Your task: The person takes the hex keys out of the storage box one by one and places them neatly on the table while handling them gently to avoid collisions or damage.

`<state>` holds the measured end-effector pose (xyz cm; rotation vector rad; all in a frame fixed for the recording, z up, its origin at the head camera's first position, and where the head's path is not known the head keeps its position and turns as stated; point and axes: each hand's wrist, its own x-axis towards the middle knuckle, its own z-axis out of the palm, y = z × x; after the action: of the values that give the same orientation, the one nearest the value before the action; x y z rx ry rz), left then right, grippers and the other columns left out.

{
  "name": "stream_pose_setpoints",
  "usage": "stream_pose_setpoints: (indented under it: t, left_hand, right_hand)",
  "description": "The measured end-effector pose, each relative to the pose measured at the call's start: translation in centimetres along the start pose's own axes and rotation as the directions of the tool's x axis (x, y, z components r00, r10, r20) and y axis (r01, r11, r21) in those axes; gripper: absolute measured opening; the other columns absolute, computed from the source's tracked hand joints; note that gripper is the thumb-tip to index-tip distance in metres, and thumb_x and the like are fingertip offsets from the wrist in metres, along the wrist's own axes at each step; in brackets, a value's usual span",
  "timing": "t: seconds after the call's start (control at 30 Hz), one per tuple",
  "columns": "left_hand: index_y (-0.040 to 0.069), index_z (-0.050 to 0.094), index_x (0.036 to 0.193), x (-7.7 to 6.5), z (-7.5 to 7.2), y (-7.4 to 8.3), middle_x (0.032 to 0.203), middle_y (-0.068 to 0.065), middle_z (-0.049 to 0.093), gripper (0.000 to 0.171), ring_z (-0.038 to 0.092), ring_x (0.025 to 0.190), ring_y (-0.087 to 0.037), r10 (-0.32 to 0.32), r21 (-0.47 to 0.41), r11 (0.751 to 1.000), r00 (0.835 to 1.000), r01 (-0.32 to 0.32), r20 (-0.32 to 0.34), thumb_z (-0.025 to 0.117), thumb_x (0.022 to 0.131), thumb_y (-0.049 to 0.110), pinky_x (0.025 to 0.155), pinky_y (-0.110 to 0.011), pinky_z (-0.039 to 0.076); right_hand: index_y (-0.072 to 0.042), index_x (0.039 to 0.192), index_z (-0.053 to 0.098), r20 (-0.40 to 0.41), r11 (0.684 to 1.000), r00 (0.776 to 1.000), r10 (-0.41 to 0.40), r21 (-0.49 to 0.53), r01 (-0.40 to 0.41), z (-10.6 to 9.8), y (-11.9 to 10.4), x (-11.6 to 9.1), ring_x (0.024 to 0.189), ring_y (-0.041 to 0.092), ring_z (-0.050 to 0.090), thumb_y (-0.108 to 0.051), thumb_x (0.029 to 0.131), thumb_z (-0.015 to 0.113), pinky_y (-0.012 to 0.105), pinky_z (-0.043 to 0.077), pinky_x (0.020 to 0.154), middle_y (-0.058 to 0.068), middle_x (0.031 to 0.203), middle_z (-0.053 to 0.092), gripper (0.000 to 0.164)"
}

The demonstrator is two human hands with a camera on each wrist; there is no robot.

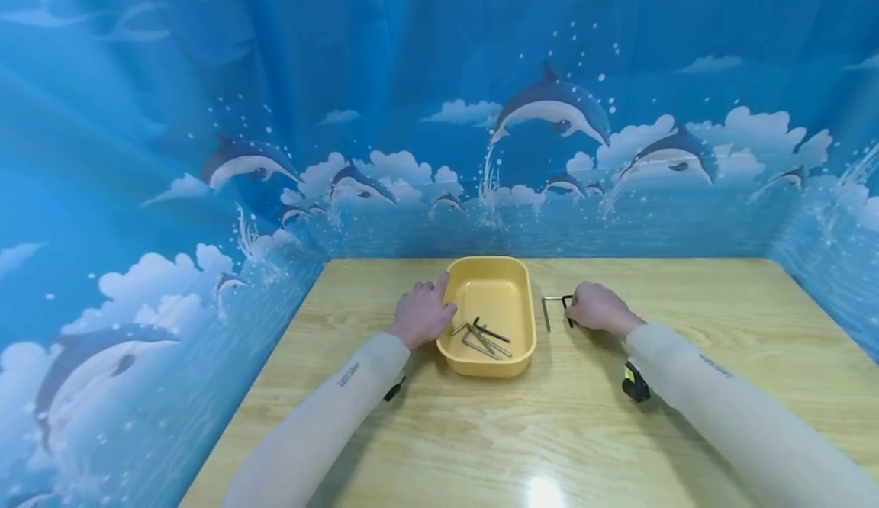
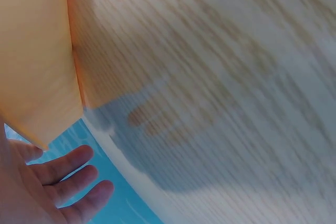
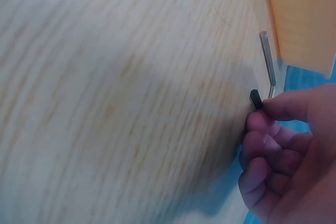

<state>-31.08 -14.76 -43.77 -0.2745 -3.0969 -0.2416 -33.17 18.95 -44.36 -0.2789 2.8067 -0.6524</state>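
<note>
A yellow plastic tray (image 1: 490, 367) stands on the table with several hex keys (image 1: 484, 340), silver and black, lying crossed inside its near end. My left hand (image 1: 420, 311) rests at the tray's left rim, thumb over the edge; in the left wrist view its other fingers (image 2: 79, 182) are extended and spread. To the right of the tray my right hand (image 1: 599, 308) pinches a black hex key (image 1: 568, 313) between thumb and curled fingers. Just left of that key, a silver hex key (image 1: 546, 316) lies on the table. The right wrist view shows the black key's end (image 3: 255, 99) poking out.
The wood-grain table (image 1: 439, 447) reaches back to a blue curtain (image 1: 426, 50) printed with dolphins, which also runs down the left side. A black object with a yellow patch (image 1: 635, 382) shows under the right forearm.
</note>
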Motion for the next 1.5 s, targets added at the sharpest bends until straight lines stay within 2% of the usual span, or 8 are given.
stream_pose_setpoints:
  t: [0.4,0.5,0.73,0.9,0.97,1.17,1.3,1.5]
  left_hand:
    - [0.019,0.023,0.162,0.3,-0.6,-0.2,0.146,-0.018,0.053,0.066,0.047,0.137,-0.036,-0.001,0.004,1.000,1.000,0.001,-0.008,0.042,0.103,0.044,0.107,-0.057,0.044]
    - [0.019,0.024,0.161,0.2,-0.5,-0.3,0.144,-0.018,0.054,0.066,0.048,0.136,-0.037,0.000,0.006,1.000,1.000,0.000,-0.022,0.042,0.103,0.043,0.106,-0.057,0.045]
    - [0.019,0.024,0.162,-0.4,0.2,-0.4,0.146,-0.017,0.053,0.066,0.047,0.136,-0.036,-0.008,0.011,1.000,1.000,0.008,0.008,0.041,0.103,0.044,0.106,-0.057,0.045]
    - [0.019,0.025,0.161,-0.9,0.6,-0.5,0.147,-0.018,0.052,0.066,0.046,0.138,-0.038,-0.025,0.000,1.000,1.000,0.025,0.003,0.043,0.103,0.044,0.110,-0.058,0.041]
    - [0.019,0.025,0.161,-1.2,0.8,-0.6,0.147,-0.018,0.052,0.066,0.046,0.138,-0.038,-0.030,-0.003,1.000,1.000,0.030,0.009,0.043,0.103,0.044,0.110,-0.058,0.041]
    - [0.019,0.026,0.161,-1.3,0.9,-0.6,0.145,-0.018,0.054,0.066,0.048,0.135,-0.037,-0.019,-0.009,1.000,1.000,0.019,0.000,0.044,0.102,0.044,0.106,-0.058,0.044]
    - [0.019,0.026,0.161,-0.9,0.6,-0.4,0.146,-0.018,0.053,0.066,0.048,0.136,-0.037,-0.012,-0.006,1.000,1.000,0.012,-0.010,0.043,0.102,0.044,0.108,-0.058,0.043]
    - [0.020,0.025,0.161,-0.2,0.1,-0.1,0.147,-0.018,0.052,0.066,0.047,0.137,-0.037,-0.011,-0.016,1.000,1.000,0.011,-0.007,0.042,0.102,0.044,0.109,-0.057,0.043]
  right_hand:
    - [-0.021,0.051,0.047,0.005,1.000,1.000,-0.005,0.001,0.005,-0.6,-0.6,0.4,0.041,0.009,0.031,-0.016,0.093,0.056,0.024,0.030,0.044,-0.007,0.047,0.036,0.043]
    - [-0.020,0.051,0.046,0.005,1.000,1.000,-0.012,0.013,0.012,-0.5,-0.7,0.3,0.041,0.009,0.030,-0.015,0.093,0.055,0.024,0.031,0.044,-0.007,0.047,0.036,0.043]
    - [-0.019,0.053,0.047,0.022,1.000,1.000,-0.011,0.018,0.011,0.2,-0.7,-0.2,0.042,0.009,0.032,-0.015,0.094,0.057,0.024,0.032,0.046,-0.006,0.047,0.037,0.042]
    - [-0.019,0.052,0.050,0.012,0.999,1.000,-0.005,0.039,0.004,0.9,-0.8,-0.6,0.041,0.009,0.033,-0.018,0.094,0.058,0.024,0.032,0.045,-0.006,0.046,0.039,0.043]
    - [-0.019,0.053,0.050,0.007,1.000,1.000,-0.016,0.013,0.016,1.0,-1.0,-0.7,0.041,0.010,0.034,-0.019,0.095,0.057,0.024,0.033,0.045,-0.006,0.047,0.039,0.043]
    - [-0.017,0.057,0.052,-0.034,0.990,0.997,-0.071,-0.120,0.067,0.0,-2.9,-1.5,0.044,0.011,0.034,-0.022,0.096,0.058,0.026,0.034,0.045,-0.005,0.049,0.038,0.040]
    - [-0.018,0.056,0.050,-0.051,0.988,0.995,-0.086,-0.134,0.078,-1.6,-5.0,-2.0,0.043,0.010,0.033,-0.024,0.096,0.059,0.026,0.034,0.045,-0.005,0.048,0.038,0.042]
    - [-0.020,0.053,0.043,-0.049,0.977,0.987,-0.152,-0.158,0.143,-3.3,-8.3,-2.2,0.043,0.009,0.030,-0.024,0.095,0.059,0.024,0.029,0.045,-0.007,0.048,0.033,0.045]
